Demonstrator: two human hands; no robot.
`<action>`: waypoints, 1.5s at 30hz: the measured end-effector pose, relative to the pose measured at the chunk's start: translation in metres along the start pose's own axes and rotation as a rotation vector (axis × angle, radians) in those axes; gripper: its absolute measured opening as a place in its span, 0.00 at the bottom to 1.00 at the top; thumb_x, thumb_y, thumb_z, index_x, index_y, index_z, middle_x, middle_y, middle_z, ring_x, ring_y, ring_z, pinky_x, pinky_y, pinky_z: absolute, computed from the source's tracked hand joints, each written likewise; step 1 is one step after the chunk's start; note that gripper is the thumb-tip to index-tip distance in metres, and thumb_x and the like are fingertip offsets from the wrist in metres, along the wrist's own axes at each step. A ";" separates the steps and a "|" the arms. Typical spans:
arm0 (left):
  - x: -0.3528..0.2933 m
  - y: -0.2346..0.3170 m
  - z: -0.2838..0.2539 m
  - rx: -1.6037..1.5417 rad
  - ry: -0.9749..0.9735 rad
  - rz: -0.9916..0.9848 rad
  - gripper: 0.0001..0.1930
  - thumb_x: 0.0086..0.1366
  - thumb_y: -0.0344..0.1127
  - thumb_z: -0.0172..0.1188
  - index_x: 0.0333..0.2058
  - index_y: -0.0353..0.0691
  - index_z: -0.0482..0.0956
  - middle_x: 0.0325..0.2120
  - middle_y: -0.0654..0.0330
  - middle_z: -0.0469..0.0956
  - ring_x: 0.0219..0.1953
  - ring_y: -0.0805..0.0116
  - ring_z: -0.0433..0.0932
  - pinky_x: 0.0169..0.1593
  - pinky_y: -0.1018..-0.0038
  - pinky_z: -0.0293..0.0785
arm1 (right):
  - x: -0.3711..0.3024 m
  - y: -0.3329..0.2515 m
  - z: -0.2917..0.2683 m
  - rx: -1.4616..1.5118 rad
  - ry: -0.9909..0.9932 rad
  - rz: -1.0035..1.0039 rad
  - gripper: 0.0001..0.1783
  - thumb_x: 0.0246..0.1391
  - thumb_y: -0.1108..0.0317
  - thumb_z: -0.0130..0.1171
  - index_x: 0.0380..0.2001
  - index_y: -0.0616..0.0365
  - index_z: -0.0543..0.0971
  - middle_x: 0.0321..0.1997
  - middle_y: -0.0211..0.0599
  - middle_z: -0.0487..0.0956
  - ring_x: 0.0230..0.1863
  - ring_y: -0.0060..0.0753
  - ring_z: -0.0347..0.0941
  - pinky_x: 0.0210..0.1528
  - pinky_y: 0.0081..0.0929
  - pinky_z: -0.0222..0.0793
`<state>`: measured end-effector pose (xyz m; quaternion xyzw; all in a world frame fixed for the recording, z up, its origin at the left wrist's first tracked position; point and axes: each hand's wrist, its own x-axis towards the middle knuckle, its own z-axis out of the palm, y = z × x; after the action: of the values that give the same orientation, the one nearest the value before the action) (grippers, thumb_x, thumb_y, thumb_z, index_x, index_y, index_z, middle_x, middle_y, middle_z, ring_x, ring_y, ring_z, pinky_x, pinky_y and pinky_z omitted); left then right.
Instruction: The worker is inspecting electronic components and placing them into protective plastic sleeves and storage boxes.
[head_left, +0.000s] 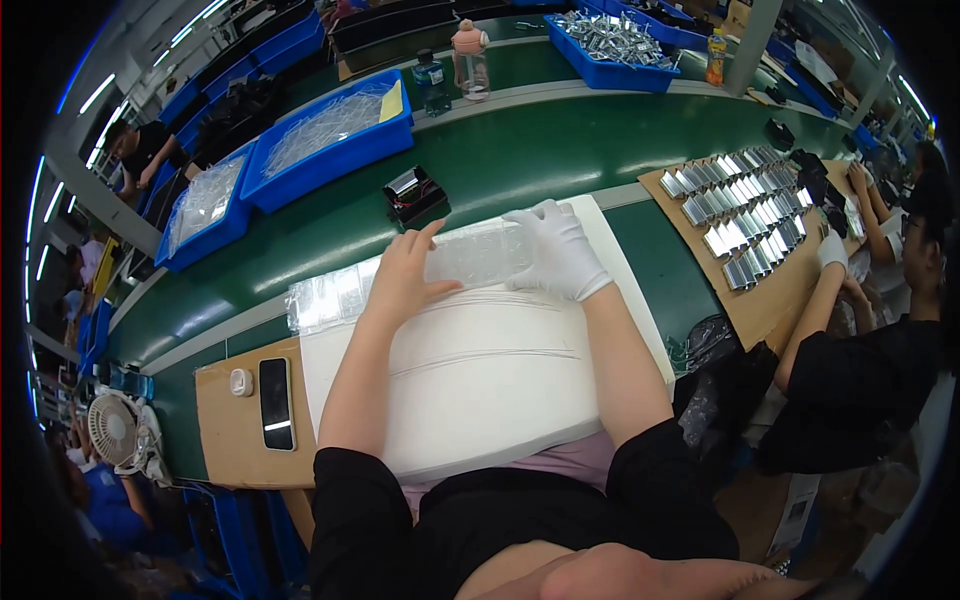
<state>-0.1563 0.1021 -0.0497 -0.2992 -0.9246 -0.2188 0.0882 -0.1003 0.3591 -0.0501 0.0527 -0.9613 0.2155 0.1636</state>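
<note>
A strip of clear plastic film (480, 252) lies on the white foam board (480, 400) in front of me. My bare left hand (405, 270) spans its left part, thumb on the near edge and fingers on the far edge. At the opposite end, my right hand (562, 252), in a white glove, grips it the same way. More clear plastic pieces (335, 297) are spread left of my left hand, partly covered by it. Thin dark lines, perhaps strands or slits, cross the board below my hands.
A small black box (415, 197) stands beyond the board. Blue bins (395, 135) hold clear plastic pieces at the back left. A phone (277, 403) and white earbud case (241, 382) lie on cardboard at left. Silver metal parts (745, 210) cover cardboard at right, beside a co-worker (865, 370).
</note>
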 end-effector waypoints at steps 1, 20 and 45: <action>-0.001 -0.003 -0.006 0.007 0.000 -0.010 0.36 0.56 0.42 0.77 0.63 0.52 0.73 0.45 0.61 0.80 0.47 0.61 0.78 0.56 0.66 0.74 | 0.001 0.004 -0.003 0.030 0.032 -0.036 0.39 0.36 0.59 0.78 0.57 0.46 0.81 0.46 0.40 0.77 0.48 0.48 0.71 0.55 0.36 0.72; -0.140 0.035 -0.015 0.257 -0.065 0.204 0.22 0.70 0.44 0.62 0.61 0.52 0.79 0.58 0.62 0.76 0.62 0.60 0.72 0.65 0.66 0.69 | -0.036 -0.001 -0.054 0.516 -0.493 0.006 0.25 0.43 0.57 0.72 0.44 0.60 0.87 0.32 0.37 0.84 0.35 0.40 0.78 0.44 0.30 0.74; -0.063 0.030 0.006 0.054 -0.136 0.221 0.14 0.63 0.33 0.65 0.48 0.47 0.79 0.34 0.68 0.82 0.36 0.67 0.80 0.41 0.75 0.77 | -0.018 -0.034 0.008 0.192 -0.370 0.054 0.17 0.57 0.58 0.62 0.27 0.64 0.83 0.24 0.44 0.81 0.25 0.47 0.73 0.35 0.35 0.72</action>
<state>-0.0881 0.0946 -0.0633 -0.4110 -0.8953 -0.1621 0.0571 -0.0800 0.3255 -0.0495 0.0809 -0.9511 0.2970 -0.0276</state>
